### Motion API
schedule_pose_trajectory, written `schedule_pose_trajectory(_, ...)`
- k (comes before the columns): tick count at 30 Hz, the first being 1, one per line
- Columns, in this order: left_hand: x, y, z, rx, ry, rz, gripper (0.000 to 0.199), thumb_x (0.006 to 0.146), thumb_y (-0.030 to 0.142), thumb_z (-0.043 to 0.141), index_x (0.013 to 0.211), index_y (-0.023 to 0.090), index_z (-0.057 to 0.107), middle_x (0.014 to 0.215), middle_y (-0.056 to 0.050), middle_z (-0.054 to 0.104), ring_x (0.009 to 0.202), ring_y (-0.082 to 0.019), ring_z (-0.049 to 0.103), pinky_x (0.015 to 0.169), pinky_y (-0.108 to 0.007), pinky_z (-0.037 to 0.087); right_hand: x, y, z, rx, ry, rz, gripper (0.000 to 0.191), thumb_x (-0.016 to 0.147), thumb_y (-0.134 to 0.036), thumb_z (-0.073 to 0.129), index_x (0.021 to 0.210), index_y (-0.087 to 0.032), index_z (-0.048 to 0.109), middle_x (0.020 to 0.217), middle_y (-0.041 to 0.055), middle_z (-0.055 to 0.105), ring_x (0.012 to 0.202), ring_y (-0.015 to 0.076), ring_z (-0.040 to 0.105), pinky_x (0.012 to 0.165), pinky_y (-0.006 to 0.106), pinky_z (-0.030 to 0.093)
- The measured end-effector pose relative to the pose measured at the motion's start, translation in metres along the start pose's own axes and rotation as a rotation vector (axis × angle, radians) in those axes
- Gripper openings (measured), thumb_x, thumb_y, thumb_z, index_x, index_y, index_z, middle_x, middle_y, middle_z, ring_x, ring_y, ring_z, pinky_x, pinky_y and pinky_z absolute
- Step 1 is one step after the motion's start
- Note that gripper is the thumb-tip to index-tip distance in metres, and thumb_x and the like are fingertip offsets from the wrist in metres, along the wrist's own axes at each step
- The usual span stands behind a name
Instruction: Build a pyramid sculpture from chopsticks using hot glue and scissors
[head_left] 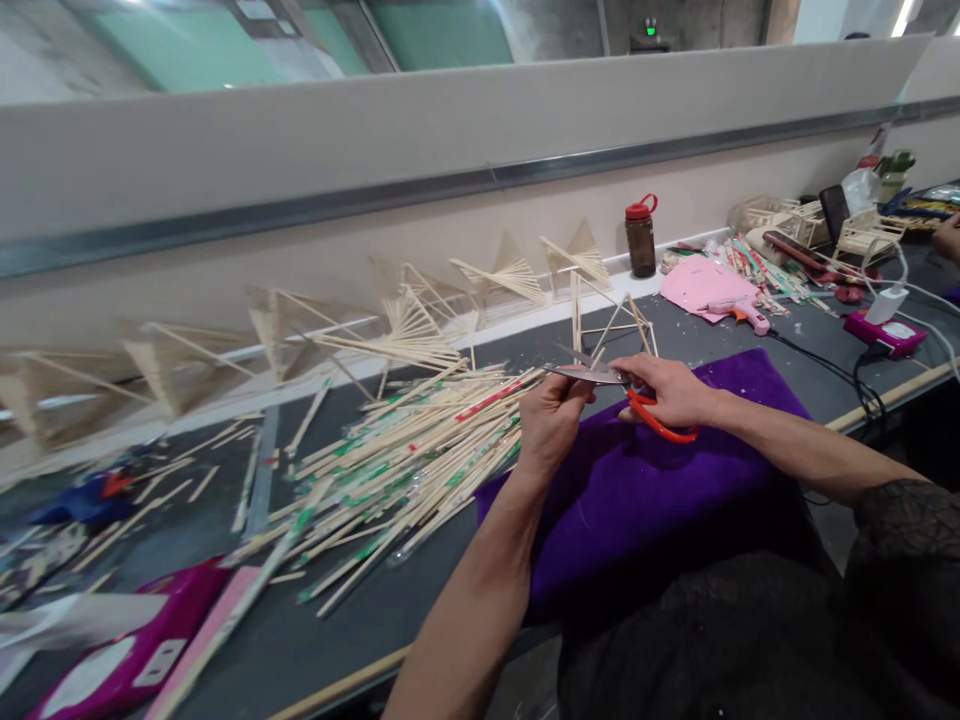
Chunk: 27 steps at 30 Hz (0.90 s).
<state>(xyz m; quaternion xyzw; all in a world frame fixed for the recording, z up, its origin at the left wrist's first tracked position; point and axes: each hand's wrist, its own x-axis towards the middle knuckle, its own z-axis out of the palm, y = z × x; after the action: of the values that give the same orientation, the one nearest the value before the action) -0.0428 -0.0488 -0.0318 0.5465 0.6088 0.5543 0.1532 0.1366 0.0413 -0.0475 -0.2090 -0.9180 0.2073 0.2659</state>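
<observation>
A craft workshop, from its long bench (315,640) of wooden sticks (420,470), glue gun (750,314) and stick models (517,287).

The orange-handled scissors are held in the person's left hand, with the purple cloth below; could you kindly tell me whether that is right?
Not quite: the head view shows the orange-handled scissors in the right hand, with the purple cloth below.
</observation>
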Motion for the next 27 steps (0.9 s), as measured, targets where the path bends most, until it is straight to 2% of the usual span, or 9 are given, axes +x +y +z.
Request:
schedule_pose_trajectory(4, -0.002, 0.003, -0.002, 0.066, -0.005, 0.036, 0.014, 0.079, 0.031, 0.059, 0.073, 0.021, 0.067, 0.059, 0.002, 0.065, 0.058, -0.015, 0.059, 0.063, -0.026, 0.045, -0.001, 0.0, -0.002, 0.035, -0.018, -0.003, 0.07, 0.079, -0.043, 0.072, 0.14, -0.021, 0.047, 0.115, 0.0083, 0.062, 0.091, 0.0185, 0.059, 0.083, 0.037, 0.048)
schedule_pose_trajectory(10, -0.006, 0.003, 0.0, 0.118, -0.029, 0.062, 0.027, 0.083, 0.033, 0.055, 0.059, 0.022, 0.058, 0.057, 0.001, 0.062, 0.056, -0.014, 0.055, 0.06, -0.025, 0.042, -0.002, 0.001, -0.004, 0.015, -0.038, -0.014, 0.074, 0.079, -0.048, 0.07, 0.143, -0.021, 0.045, 0.112, 0.0097, 0.062, 0.093, 0.0209, 0.058, 0.086, 0.039, 0.048)
schedule_pose_trajectory(15, -0.01, 0.003, 0.005, 0.099, -0.036, 0.044, 0.032, 0.085, 0.04, 0.056, 0.059, 0.022, 0.057, 0.056, 0.0, 0.06, 0.054, -0.013, 0.053, 0.057, -0.024, 0.04, -0.002, 0.006, 0.0, 0.023, -0.022, -0.06, 0.077, 0.079, -0.05, 0.071, 0.146, -0.025, 0.043, 0.113, 0.0083, 0.058, 0.099, 0.0221, 0.055, 0.091, 0.04, 0.047)
schedule_pose_trajectory(19, -0.012, 0.003, 0.007, 0.108, -0.029, 0.062, 0.034, 0.086, 0.041, 0.055, 0.059, 0.022, 0.057, 0.056, 0.001, 0.059, 0.053, -0.013, 0.053, 0.058, -0.024, 0.04, -0.002, 0.007, 0.002, 0.052, -0.023, -0.068, 0.075, 0.08, -0.048, 0.07, 0.146, -0.024, 0.043, 0.111, 0.0079, 0.057, 0.097, 0.0216, 0.055, 0.089, 0.039, 0.047)
schedule_pose_trajectory(22, -0.012, 0.004, 0.008, 0.129, -0.015, 0.08, 0.033, 0.086, 0.039, 0.054, 0.058, 0.022, 0.057, 0.056, 0.001, 0.059, 0.053, -0.013, 0.053, 0.058, -0.024, 0.04, -0.003, 0.004, 0.001, 0.031, -0.044, -0.046, 0.072, 0.081, -0.044, 0.069, 0.145, -0.024, 0.043, 0.111, 0.0076, 0.059, 0.095, 0.0214, 0.055, 0.088, 0.039, 0.047)
schedule_pose_trajectory(27, -0.011, 0.005, 0.008, 0.156, 0.001, 0.087, 0.032, 0.085, 0.038, 0.054, 0.057, 0.022, 0.056, 0.053, 0.001, 0.059, 0.051, -0.013, 0.053, 0.057, -0.025, 0.041, -0.003, 0.0, -0.002, -0.014, -0.069, -0.007, 0.057, 0.086, -0.024, 0.059, 0.141, -0.022, 0.047, 0.113, 0.0084, 0.061, 0.099, 0.0207, 0.056, 0.09, 0.036, 0.046)
